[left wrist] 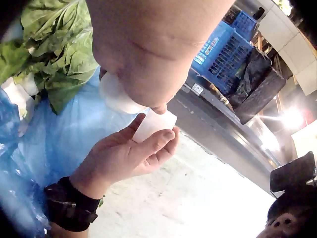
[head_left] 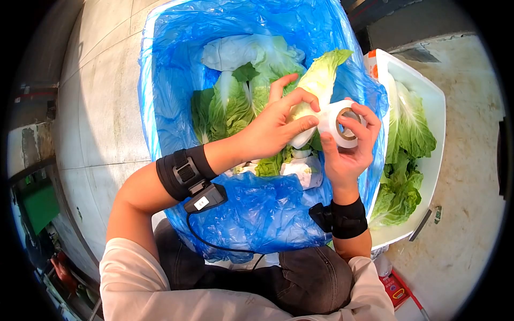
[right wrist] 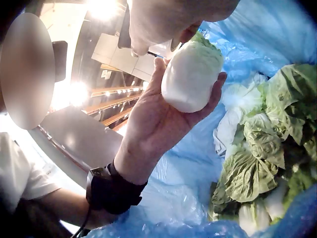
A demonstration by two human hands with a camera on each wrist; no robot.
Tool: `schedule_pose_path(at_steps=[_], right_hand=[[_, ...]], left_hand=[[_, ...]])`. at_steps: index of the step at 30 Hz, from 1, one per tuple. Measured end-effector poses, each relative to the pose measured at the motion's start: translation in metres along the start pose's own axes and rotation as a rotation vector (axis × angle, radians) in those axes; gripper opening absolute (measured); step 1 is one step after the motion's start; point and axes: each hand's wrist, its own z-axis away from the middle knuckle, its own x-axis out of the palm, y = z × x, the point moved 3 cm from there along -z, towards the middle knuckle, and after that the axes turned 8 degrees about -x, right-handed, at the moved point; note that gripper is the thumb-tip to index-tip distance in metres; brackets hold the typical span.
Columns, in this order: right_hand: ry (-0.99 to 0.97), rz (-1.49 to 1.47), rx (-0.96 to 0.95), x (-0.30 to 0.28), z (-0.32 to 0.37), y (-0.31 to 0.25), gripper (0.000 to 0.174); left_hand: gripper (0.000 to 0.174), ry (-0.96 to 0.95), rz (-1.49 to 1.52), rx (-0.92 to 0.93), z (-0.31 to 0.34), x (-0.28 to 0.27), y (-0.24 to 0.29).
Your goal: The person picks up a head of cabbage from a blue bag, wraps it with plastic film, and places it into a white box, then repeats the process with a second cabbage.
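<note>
A roll of white tape (head_left: 326, 128) with a brown core is gripped in my right hand (head_left: 348, 155), fingers curled over its side and thumb along its edge. My left hand (head_left: 267, 125) holds a small napa cabbage (head_left: 319, 80), pale green at the leafy end. In the right wrist view, the cabbage's white base (right wrist: 188, 82) sits against the left palm, with fingers and thumb around its sides. The left thumb and index fingertips come close to the tape in the head view. The left wrist view shows the tape roll (left wrist: 154, 125) beside the left fingertips; much of the cabbage is hidden there.
A large bin lined with blue plastic (head_left: 241, 214) stands before me, holding several leafy cabbages (head_left: 230, 104). At the right is a white container (head_left: 433, 176) with more cabbage leaves (head_left: 409, 123). A red object (head_left: 396, 289) lies on the floor at the lower right.
</note>
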Motion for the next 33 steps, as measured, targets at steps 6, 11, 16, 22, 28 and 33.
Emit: schedule_pose_path(at_steps=[6,11,16,22,28,33], right_hand=[[-0.059,0.052,-0.063,0.0017,-0.0015,-0.0023,0.038],[-0.069,0.06,-0.076,0.0019,-0.0018,-0.0031,0.038],[-0.097,0.091,-0.086,0.004,-0.0007,-0.0024,0.038],[-0.072,0.074,-0.044,0.0028,-0.0016,-0.002,0.037],[-0.029,0.058,0.011,0.0011,-0.0004,-0.0012,0.037],[-0.02,0.048,0.022,0.0001,-0.0008,-0.0024,0.037]], left_hand=[[0.012,-0.021,0.078,-0.027,0.0001,-0.0019,-0.0002],[0.011,-0.025,0.157,-0.051,0.0014,-0.0009,-0.0015],[0.01,0.005,0.086,-0.046,0.002,0.0021,-0.0011],[0.009,0.006,0.099,-0.039,0.0007,0.0008,0.0005],[0.009,-0.013,0.158,-0.064,0.0005,0.0002,0.0005],[0.016,-0.057,0.291,-0.053,-0.0008,-0.0001,-0.0011]])
